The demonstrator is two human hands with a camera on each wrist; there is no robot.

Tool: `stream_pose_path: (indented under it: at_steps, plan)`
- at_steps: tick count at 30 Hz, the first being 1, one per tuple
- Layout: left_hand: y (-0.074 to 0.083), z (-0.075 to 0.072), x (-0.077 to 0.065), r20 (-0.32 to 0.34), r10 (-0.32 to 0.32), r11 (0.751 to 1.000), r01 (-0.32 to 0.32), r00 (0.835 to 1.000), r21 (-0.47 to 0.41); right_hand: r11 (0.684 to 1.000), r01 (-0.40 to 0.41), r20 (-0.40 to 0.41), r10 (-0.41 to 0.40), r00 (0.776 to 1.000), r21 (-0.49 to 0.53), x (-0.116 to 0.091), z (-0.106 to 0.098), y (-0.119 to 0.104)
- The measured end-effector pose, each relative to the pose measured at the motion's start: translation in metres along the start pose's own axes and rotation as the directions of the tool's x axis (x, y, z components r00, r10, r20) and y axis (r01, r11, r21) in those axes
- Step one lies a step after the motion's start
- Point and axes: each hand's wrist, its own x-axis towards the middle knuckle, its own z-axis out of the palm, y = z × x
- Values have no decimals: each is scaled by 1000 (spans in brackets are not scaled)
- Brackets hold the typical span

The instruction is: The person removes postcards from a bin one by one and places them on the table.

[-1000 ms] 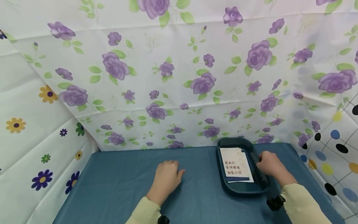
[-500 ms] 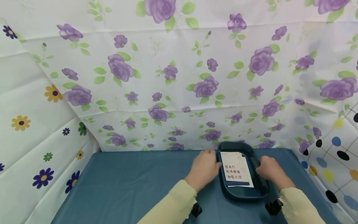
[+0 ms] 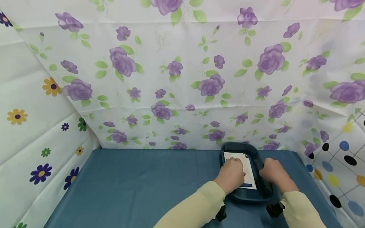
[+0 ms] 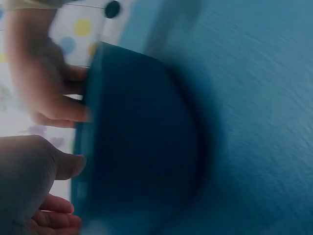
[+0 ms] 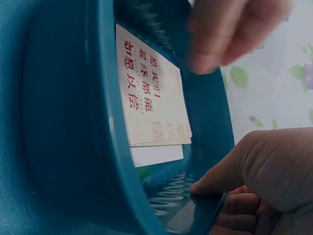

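Observation:
A dark teal plastic tray (image 3: 249,199) stands at the right of the table, holding a small stack of white cards (image 3: 249,172) with red Chinese characters, readable in the right wrist view (image 5: 146,88). My right hand (image 3: 275,172) grips the tray's right rim, its thumb (image 5: 215,178) on the inner side and fingers curled outside. My left hand (image 3: 231,174) hangs over the tray's left side and covers part of the cards in the head view. Its fingers point down, loosely bent, with nothing between thumb and fingers in the left wrist view.
A blue cloth (image 3: 137,186) covers the table. White floral sheeting (image 3: 159,79) rises behind it, a flowered sheet (image 3: 28,152) stands at the left and a dotted one (image 3: 342,171) at the right.
My left hand has moved right from mid-table, past the tray's left rim, to above the cards. The right hand keeps its grip on the tray, which stays in place.

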Motion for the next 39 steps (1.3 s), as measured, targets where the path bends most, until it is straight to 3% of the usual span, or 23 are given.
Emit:
stream_pose_path:
  at_steps: [5,8,11,14,19,23,29,35,39]
  plan:
    - [0,12,5,3,-37,998,37,999,58,1000,-11,5,11,1000,-12,3,-2,-4]
    - [4,16,10,-3,-77,986,77,997,147,1000,-8,-3,8,1000,-14,3,-3,-4]
    - [12,20,13,18,-134,953,124,991,277,1000,-15,-1,15,1000,-13,1,-3,-3]
    - [19,24,17,55,-210,924,180,976,338,1000,-23,5,23,1000,-13,-1,-3,-2]
    - [21,27,27,107,-338,917,301,935,262,1000,-18,3,18,1000,-1,0,-1,-2]
    - [20,29,35,121,-381,910,348,917,227,1000,-20,-3,20,1000,6,2,1,-3]
    - [24,39,39,105,-384,879,329,917,344,999,-43,2,43,999,4,2,1,-3]
    - [25,40,37,74,-390,884,351,918,309,999,-38,1,38,999,-5,3,-1,-7]
    - [23,39,33,1,-383,874,362,924,323,999,-29,6,29,1000,-28,4,1,-9]
